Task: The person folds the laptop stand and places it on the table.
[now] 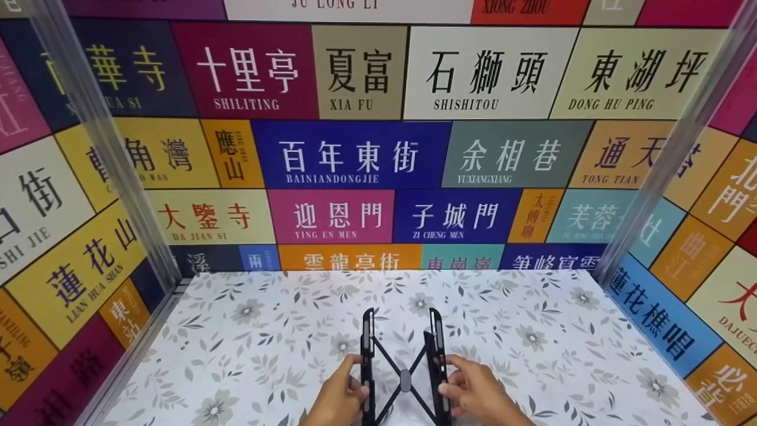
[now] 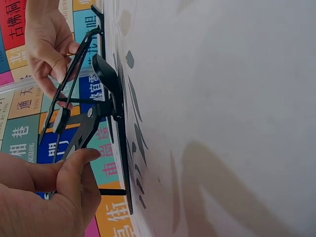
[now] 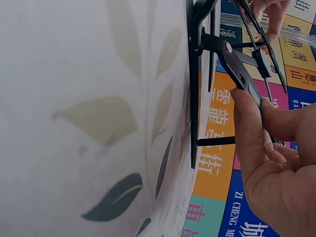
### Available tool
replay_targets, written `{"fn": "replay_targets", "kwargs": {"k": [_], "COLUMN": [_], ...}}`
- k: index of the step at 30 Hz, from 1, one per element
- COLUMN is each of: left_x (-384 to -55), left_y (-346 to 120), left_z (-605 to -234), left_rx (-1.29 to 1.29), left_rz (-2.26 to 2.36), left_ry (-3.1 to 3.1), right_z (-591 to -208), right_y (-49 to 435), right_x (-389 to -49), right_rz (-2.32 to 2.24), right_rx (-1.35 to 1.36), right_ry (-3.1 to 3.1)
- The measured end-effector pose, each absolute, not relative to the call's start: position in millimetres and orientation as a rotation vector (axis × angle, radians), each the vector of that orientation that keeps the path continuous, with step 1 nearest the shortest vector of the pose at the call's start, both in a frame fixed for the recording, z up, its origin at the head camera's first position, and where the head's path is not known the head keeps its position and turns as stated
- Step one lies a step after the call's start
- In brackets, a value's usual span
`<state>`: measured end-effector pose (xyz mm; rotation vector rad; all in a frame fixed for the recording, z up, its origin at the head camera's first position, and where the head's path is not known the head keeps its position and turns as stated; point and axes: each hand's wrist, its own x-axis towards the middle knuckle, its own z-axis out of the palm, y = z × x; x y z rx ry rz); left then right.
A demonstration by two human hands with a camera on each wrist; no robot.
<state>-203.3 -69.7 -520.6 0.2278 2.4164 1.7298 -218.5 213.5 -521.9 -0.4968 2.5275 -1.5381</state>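
A black folding laptop stand (image 1: 406,380) stands on the flowered tabletop, its two side rails spread apart and joined by crossed struts with a grey hub. My left hand (image 1: 343,390) pinches the left rail between thumb and fingers. On the other side, my right hand (image 1: 476,387) pinches the right rail the same way. The left wrist view shows the stand's long base bar lying along the table, with my left hand (image 2: 54,192) holding the upper arm. From the right wrist, my right hand (image 3: 276,163) grips the matching arm. The stand's near end is cut off in the head view.
The white tabletop (image 1: 284,331) carries a grey leaf and flower print. Panels of colourful place-name signs (image 1: 355,155) rise behind it and on both sides. Clear upright corner strips (image 1: 112,136) stand at the back left and back right.
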Motion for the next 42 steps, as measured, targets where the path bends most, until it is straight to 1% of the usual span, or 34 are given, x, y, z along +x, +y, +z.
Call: {"fn": "replay_targets", "kwargs": {"k": [10,33,42], "left_x": [-202,-202,-200], "left_y": [-67,-59,-55], "left_z": [-519,-522,-522], "left_rx": [0.329,0.373,0.387], "left_rz": [1.718,1.712,1.705], "left_ry": [2.479,2.496,2.519], "right_z": [-525,-526,-525], "right_y": [213,205,203], "right_x": [-219,-218,-217], "right_rz": [-1.568,-1.58,-1.558], "right_rx": [-0.568,-0.531,-0.563], "right_ry": [2.516,2.508,2.54]}}
